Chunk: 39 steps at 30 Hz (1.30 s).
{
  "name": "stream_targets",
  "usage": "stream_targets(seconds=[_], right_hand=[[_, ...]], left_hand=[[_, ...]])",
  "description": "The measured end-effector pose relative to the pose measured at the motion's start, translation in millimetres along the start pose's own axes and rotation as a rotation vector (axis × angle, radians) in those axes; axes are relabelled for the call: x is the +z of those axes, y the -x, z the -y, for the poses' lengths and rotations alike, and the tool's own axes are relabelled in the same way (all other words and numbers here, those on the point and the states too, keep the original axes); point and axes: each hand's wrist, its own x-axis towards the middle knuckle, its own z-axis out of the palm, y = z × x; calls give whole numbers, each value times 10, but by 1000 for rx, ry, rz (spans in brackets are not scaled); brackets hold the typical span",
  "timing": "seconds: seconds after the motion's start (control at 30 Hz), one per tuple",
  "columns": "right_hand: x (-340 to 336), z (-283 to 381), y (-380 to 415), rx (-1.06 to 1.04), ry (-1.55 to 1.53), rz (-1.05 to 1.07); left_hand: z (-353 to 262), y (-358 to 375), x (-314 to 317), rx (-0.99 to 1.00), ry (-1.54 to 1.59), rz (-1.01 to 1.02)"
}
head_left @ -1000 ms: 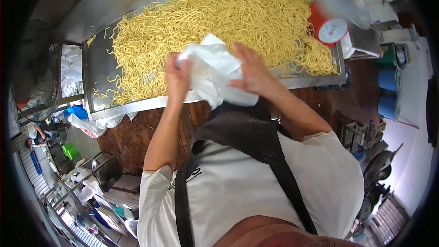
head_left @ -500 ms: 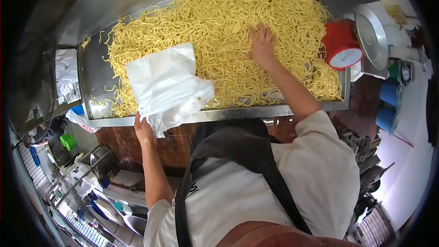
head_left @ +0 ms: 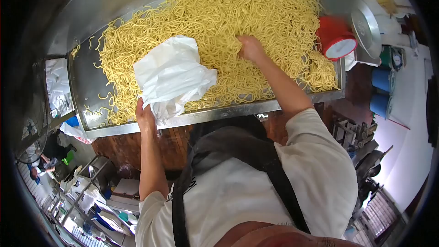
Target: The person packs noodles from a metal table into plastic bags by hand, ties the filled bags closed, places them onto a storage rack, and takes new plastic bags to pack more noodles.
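Yellow noodles (head_left: 274, 23) lie spread in a thick layer over a large metal tray (head_left: 87, 68). At the tray's front edge, my left hand (head_left: 145, 113) is closed on the lower left corner of a white plastic bag (head_left: 171, 71), which rests over the noodles. My right hand (head_left: 250, 48) is in the middle of the noodles, its fingers curled and partly sunk among the strands, closed on some of them.
A red scale (head_left: 331, 36) with a round metal pan (head_left: 366, 27) stands at the tray's right end. Blue containers (head_left: 379, 91) are farther right. A fan (head_left: 29, 142) is at the left, and another person (head_left: 43, 162) is at the lower left.
My right hand has gone from spread fingers on the noodles to curled fingers in them, slightly to the left. The bag has opened out and shifted a little, with my left hand still on it.
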Motion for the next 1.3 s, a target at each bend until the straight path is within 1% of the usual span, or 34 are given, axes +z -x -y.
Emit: stream_targets(seconds=[0.07,0.13,0.23,0.3,0.37,0.43,0.47,0.57,0.6,0.7,0.73,0.83,0.87,0.97,1.0,1.07,1.1,1.17,1.2,1.27,1.3], right_hand=[[16,36,158,-99,-46,92],[-189,80,329,-236,-79,197],[-819,-66,129,-131,-118,370],[-1031,-36,-190,180,88,10],[-698,-406,-672,326,353,-282],[-732,-654,-1184,397,285,-179],[-729,-740,-1316,435,255,-123],[-765,-717,-1208,403,300,-186],[-766,-709,-1120,385,303,-166],[-605,-663,-731,332,334,-94],[-535,-629,-591,326,346,-60],[-357,-671,-357,238,378,-6],[-274,-753,-277,201,383,19],[-518,-947,-302,355,-159,-210],[-584,-984,-401,538,-49,-215],[-666,-1029,-663,597,83,-120],[-684,-1036,-801,623,147,-76],[-603,-1013,-935,557,-53,-30],[-618,-983,-955,522,-148,-17],[-563,-904,-851,424,-189,40],[-523,-840,-741,375,-207,71]], left_hand=[[-6,-68,-63,-27,2,-17],[45,-137,-185,-17,-22,-12],[136,-213,-303,-11,-35,-11],[97,-176,-301,17,-88,-22],[58,-109,-271,23,-153,-39],[60,-57,-220,17,-195,-41],[46,-22,-177,-31,-119,-21],[327,-151,-288,-21,-121,-20],[326,-144,-245,5,-162,-39],[335,-131,-211,69,-157,61],[352,-108,-181,84,-157,-3],[194,25,-165,91,-152,85],[132,117,-148,91,-165,48],[190,156,-221,18,-67,-15],[255,149,-258,7,-70,-18],[356,85,-322,-5,-80,-21],[347,78,-301,26,-87,-10],[329,147,-285,71,-112,17],[339,154,-250,46,-104,4],[374,160,-182,-4,-76,-28],[370,167,-169,17,-125,3]])
